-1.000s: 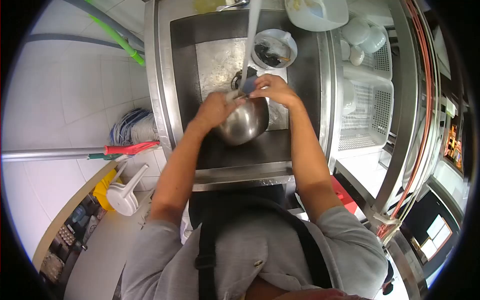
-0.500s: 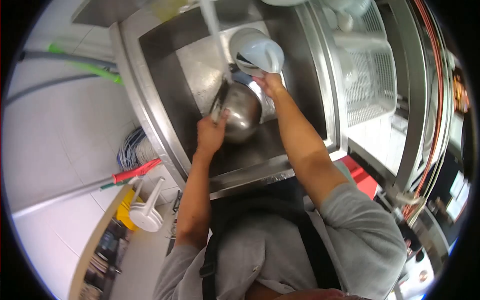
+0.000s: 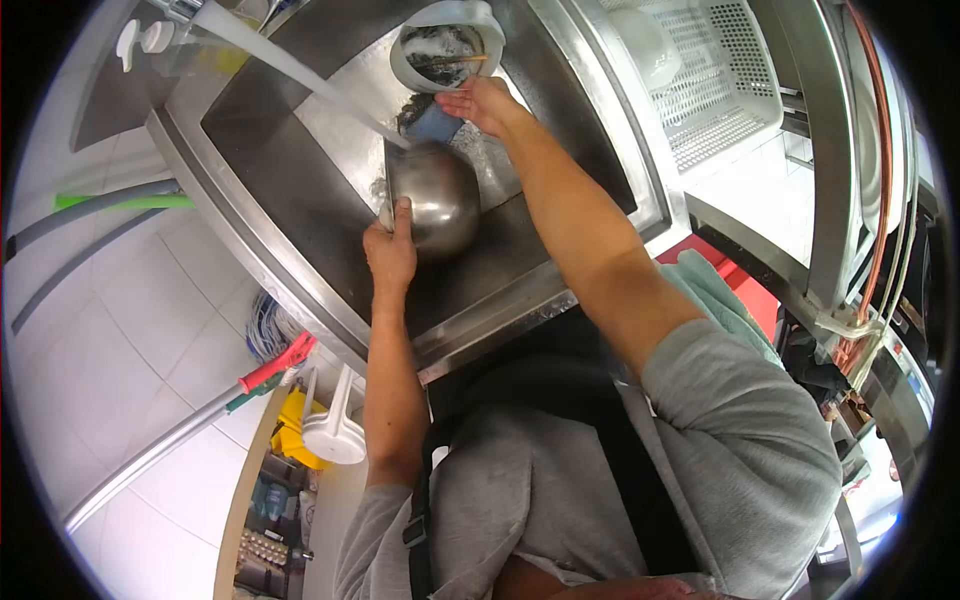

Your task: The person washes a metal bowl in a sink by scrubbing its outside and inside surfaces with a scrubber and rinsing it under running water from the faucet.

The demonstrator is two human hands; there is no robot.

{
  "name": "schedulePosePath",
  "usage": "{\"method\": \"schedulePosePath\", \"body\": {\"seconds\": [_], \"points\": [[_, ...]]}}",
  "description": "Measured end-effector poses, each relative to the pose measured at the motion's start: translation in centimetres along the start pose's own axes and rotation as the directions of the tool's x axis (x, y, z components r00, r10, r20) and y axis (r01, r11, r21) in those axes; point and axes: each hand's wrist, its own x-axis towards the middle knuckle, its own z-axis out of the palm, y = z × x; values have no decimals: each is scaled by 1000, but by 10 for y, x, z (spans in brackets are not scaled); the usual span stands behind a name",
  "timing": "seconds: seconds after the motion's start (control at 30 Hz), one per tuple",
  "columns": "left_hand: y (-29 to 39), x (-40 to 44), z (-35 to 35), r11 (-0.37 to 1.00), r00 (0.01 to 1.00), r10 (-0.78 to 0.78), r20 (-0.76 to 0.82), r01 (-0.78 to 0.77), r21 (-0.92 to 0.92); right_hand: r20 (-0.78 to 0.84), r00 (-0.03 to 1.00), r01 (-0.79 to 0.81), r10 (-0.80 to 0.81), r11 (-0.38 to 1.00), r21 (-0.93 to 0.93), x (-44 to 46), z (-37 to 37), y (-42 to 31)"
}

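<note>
Bowl (image 3: 440, 197), tilted sideways, edge in left hand (image 3: 391, 252)

Beside the left hand (image 3: 392, 252) I get a plain silver-grey bowl (image 3: 440, 200) with pale highlights. Just beyond the right hand (image 3: 485, 102) I see a white container (image 3: 404, 72), mottled black and frothy white inside, and left of that hand a dull blue piece (image 3: 433, 124). Well to the right hand's right, my view shows a white basket (image 3: 715, 130) patterned with rows of slots. Around both hands, the sink (image 3: 265, 140) looks dark grey at its walls.
</note>
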Motion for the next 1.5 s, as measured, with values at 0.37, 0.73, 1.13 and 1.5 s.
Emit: {"method": "schedulePosePath", "body": {"seconds": [0.37, 0.73, 1.13, 1.5], "points": [[-1, -3, -6, 970, 997, -55, -58, 39, -242, 484, 681, 503, -549, -130, -855, -40, 85, -46], [-12, -6, -4, 947, 989, -148, 5, 143, -287, 267, 865, 144, -424, -299, -943, 155, 62, -49], [-17, -2, 4, 975, 999, -32, 22, 36, -221, 182, 971, 236, -155, 488, -841, 105, 50, -63], [-12, 1, -2, 986, 989, 11, -150, -36, -164, 430, 828, 376, -360, -212, -902, -66, 81, -70]]}}
